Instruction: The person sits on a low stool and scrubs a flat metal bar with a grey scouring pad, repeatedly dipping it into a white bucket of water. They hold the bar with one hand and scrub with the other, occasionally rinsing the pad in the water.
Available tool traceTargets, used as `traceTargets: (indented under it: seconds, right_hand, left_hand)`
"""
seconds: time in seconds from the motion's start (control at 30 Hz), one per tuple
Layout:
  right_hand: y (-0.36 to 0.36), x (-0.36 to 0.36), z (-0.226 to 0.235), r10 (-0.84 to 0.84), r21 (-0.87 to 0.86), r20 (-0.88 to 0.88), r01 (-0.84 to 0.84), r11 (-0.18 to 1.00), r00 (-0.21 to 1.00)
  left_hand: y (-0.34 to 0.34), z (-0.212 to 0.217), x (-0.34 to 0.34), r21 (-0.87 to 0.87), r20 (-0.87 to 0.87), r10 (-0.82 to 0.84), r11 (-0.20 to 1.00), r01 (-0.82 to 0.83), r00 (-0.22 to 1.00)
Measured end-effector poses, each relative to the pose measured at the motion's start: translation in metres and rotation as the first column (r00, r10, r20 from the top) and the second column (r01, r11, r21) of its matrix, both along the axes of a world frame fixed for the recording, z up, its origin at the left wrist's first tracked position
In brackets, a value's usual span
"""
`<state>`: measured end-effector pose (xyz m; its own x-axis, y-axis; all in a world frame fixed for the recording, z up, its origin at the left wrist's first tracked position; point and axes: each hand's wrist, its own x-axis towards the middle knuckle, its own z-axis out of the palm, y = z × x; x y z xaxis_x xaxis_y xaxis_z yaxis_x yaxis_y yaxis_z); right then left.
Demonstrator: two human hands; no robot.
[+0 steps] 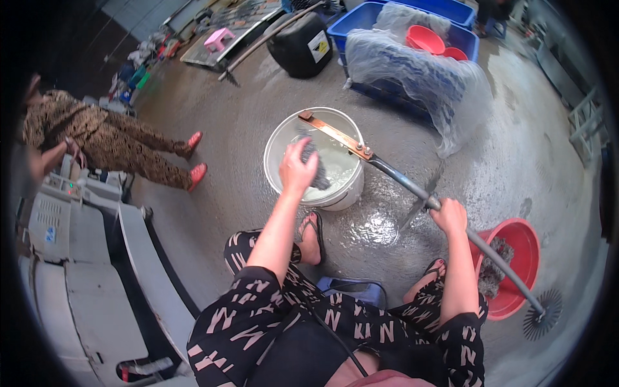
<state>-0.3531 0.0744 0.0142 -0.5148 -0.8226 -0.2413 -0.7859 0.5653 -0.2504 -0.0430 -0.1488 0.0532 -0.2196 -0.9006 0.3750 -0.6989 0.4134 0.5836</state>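
My right hand is wrapped round a grey metal rod that slants from upper left to lower right. A copper-coloured bar is bolted to its upper end and lies over the rim of a white bucket holding cloudy liquid. At the lower end sits a spiky round disc; dark blade-like pieces stick out near my right hand. Over the bucket's mouth, my left hand is curled against a dark grey bristly bundle; its fingertips are partly hidden.
A red bucket with grey tangled material stands at my right. Ahead are a blue bin draped with clear plastic, red bowls and a black jerrycan. Another person stands at left by grey machinery. The floor is wet.
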Motion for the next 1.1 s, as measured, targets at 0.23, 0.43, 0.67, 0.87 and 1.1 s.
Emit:
traceTargets:
  seconds: [0.23,0.43,0.67,0.87,1.1]
  right_hand:
    - [0.025,0.031,-0.006,0.039,0.062,-0.082,-0.033,0.997,0.996]
    - [0.030,0.029,-0.026,0.022,0.084,-0.200,-0.005,0.996,0.979]
    - [0.030,0.034,-0.025,-0.024,0.048,-0.245,0.037,0.998,0.969]
    - [0.024,0.038,-0.025,-0.026,0.025,-0.248,0.033,0.999,0.969]
    - [0.026,0.036,-0.028,-0.013,0.039,-0.255,0.024,0.999,0.967]
  left_hand:
    - [-0.096,-0.133,0.062,0.517,0.540,-0.112,0.826,-0.224,0.834]
    - [-0.094,-0.129,0.024,0.861,0.419,-0.671,0.508,-0.031,0.611]
    - [-0.046,-0.038,0.055,0.590,-0.266,-0.245,0.724,0.359,0.932]
    - [-0.023,-0.045,0.021,0.209,-0.303,-0.067,0.969,0.135,0.951]
    - [-0.009,-0.037,0.006,0.303,-0.122,0.161,0.946,-0.118,0.979]
